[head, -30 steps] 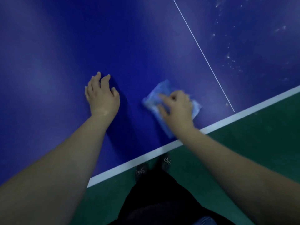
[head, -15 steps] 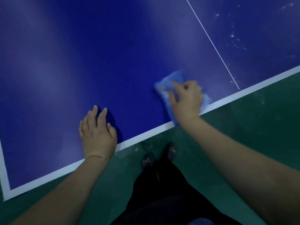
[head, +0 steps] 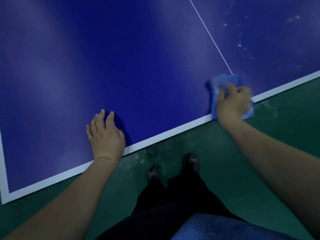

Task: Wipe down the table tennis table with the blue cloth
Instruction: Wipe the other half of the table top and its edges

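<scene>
The dark blue table tennis table [head: 138, 58] fills the upper part of the head view, with a white edge line running from lower left to upper right. My right hand [head: 232, 103] grips the light blue cloth [head: 223, 80] at the near edge, just below the end of the thin white centre line. Part of the cloth hangs over the edge. My left hand [head: 105, 135] rests flat on the table near the edge, fingers straight.
White specks and smears [head: 244, 49] dot the table right of the centre line. The table's near left corner [head: 4, 196] shows at lower left. Below lies green floor [head: 285, 135] with dusty marks; my two dark shoes [head: 173, 168] stand close to the edge.
My right hand has dragged the cloth rightward along the near edge to the end of the centre line, and its fingers have curled round the cloth. My left hand has come back toward the edge.
</scene>
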`<action>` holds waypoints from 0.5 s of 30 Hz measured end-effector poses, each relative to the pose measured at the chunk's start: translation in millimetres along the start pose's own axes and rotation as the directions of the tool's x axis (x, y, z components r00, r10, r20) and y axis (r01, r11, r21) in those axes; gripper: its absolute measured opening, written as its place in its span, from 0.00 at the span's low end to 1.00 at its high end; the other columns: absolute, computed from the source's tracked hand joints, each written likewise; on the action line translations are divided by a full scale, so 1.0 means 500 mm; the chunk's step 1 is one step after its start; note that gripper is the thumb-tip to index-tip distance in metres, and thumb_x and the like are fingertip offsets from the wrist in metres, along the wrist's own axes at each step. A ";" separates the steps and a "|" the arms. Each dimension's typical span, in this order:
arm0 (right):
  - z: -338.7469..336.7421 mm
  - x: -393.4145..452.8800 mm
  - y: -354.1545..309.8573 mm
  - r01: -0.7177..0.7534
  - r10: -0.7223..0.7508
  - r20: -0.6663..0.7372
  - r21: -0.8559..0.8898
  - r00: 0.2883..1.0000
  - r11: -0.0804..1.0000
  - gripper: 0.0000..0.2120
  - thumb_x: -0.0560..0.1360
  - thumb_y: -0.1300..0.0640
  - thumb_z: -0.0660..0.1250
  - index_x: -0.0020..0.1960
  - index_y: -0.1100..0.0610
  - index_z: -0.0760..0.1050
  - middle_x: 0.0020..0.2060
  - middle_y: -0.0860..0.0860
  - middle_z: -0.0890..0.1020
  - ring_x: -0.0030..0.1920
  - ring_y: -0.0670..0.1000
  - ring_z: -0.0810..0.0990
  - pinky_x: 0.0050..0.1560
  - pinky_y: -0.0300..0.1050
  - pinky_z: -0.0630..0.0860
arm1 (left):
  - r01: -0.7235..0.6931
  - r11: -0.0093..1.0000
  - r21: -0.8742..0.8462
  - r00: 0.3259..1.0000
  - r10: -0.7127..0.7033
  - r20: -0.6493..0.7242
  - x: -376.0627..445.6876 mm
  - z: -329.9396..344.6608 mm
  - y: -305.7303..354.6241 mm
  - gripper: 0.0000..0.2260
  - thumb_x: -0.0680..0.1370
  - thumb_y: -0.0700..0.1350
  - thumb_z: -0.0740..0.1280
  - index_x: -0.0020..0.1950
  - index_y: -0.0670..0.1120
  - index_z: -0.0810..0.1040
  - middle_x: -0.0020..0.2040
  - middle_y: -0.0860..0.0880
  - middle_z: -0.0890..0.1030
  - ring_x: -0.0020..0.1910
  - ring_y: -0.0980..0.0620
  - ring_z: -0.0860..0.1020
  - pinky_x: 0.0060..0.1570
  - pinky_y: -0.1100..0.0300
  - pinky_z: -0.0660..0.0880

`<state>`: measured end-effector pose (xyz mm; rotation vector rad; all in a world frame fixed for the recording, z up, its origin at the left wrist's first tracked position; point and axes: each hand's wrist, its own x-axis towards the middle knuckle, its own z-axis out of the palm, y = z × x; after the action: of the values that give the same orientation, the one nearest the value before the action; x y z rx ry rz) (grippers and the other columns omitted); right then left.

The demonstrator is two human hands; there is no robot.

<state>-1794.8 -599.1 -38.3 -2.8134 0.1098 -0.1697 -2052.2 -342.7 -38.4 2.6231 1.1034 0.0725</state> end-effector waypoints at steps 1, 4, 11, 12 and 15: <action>0.006 -0.027 -0.024 0.147 -0.148 0.039 0.022 0.988 0.989 0.15 0.75 0.47 0.64 0.59 0.51 0.78 0.54 0.58 0.74 0.52 0.61 0.73 0.52 0.52 0.69 | 0.013 1.000 -0.007 1.000 -0.013 0.002 0.000 0.000 0.020 0.23 0.77 0.36 0.60 0.73 0.42 0.67 0.76 0.41 0.61 0.75 0.40 0.57 0.75 0.40 0.48; 0.012 -0.043 -0.029 0.528 -0.547 0.138 0.150 0.826 0.836 0.15 0.75 0.51 0.68 0.62 0.49 0.79 0.49 0.58 0.74 0.48 0.60 0.72 0.48 0.52 0.68 | 0.003 0.999 -0.034 1.000 -0.003 0.005 0.008 0.010 0.099 0.24 0.76 0.34 0.60 0.73 0.43 0.67 0.77 0.42 0.59 0.76 0.41 0.55 0.76 0.42 0.47; -0.010 0.231 0.147 0.183 -0.184 0.011 0.050 0.983 0.982 0.16 0.76 0.45 0.64 0.60 0.50 0.79 0.54 0.57 0.74 0.51 0.60 0.73 0.50 0.49 0.68 | -0.056 0.985 -0.166 0.998 0.053 -0.025 0.061 0.081 0.339 0.21 0.80 0.39 0.59 0.74 0.45 0.65 0.78 0.45 0.58 0.77 0.44 0.55 0.76 0.45 0.48; -0.011 0.243 0.149 0.123 -0.123 0.001 0.018 0.992 0.992 0.16 0.76 0.45 0.63 0.59 0.50 0.79 0.54 0.57 0.74 0.51 0.60 0.73 0.50 0.50 0.68 | -0.041 0.983 -0.177 0.999 0.037 -0.026 0.075 0.096 0.377 0.21 0.81 0.41 0.59 0.74 0.46 0.65 0.78 0.45 0.58 0.77 0.45 0.55 0.77 0.46 0.48; -0.005 0.207 0.111 0.390 -0.396 0.052 0.095 0.917 0.916 0.15 0.73 0.48 0.66 0.57 0.51 0.80 0.49 0.60 0.76 0.46 0.62 0.74 0.44 0.52 0.69 | 0.075 0.987 -0.142 0.996 -0.081 -0.035 0.112 0.134 0.457 0.21 0.81 0.47 0.57 0.75 0.48 0.64 0.78 0.46 0.58 0.77 0.46 0.54 0.76 0.44 0.45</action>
<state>-1695.9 -662.4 -42.9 -2.7207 -0.4734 -0.1613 -1843.9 -471.0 -40.6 2.4620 1.1692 0.1814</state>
